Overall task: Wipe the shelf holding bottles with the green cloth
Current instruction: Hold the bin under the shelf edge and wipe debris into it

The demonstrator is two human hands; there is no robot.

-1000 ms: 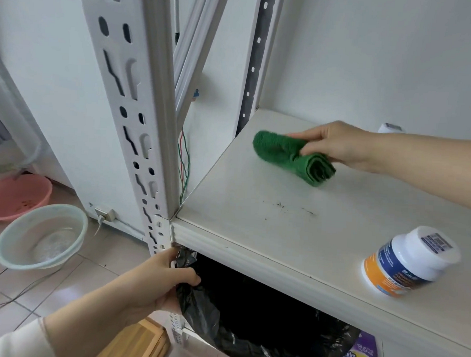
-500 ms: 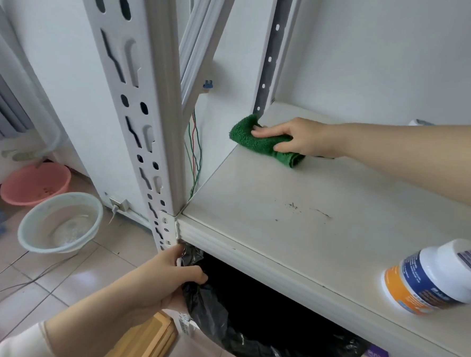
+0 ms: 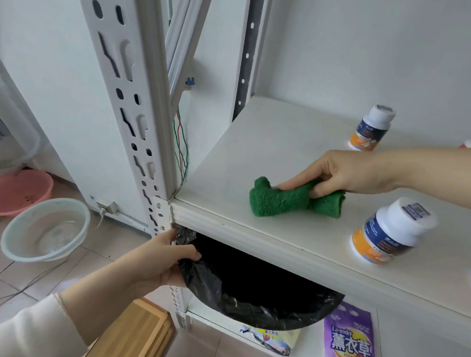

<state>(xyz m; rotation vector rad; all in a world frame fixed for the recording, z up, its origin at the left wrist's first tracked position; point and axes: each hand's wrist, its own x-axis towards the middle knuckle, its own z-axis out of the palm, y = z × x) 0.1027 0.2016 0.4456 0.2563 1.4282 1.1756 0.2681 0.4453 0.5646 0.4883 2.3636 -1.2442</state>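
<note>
Plain white painted wall [image 3: 374, 49]; beige tiled floor [image 3: 94, 255] carrying a round pink plastic basin [image 3: 16, 189] just beside a round pale translucent plastic basin [image 3: 46, 230]; white slotted metal upright [image 3: 129, 89]; light-brown wooden board [image 3: 133, 335]; soft, even light.

- The right hand [image 3: 336, 173] has swept from the back left corner of the shelf [image 3: 258, 141] to a spot near its front edge, bringing the green cloth [image 3: 280, 199] with it.
- The cloth, pressed under flat fingers half a second ago, is now bunched and pinched between fingers and thumb.
- It lies near the front bottle [image 3: 391, 232], over the patch where dark specks showed earlier; none show now.
- With the forearm lower, the rear bottle [image 3: 371, 128] stands in full view.
</note>
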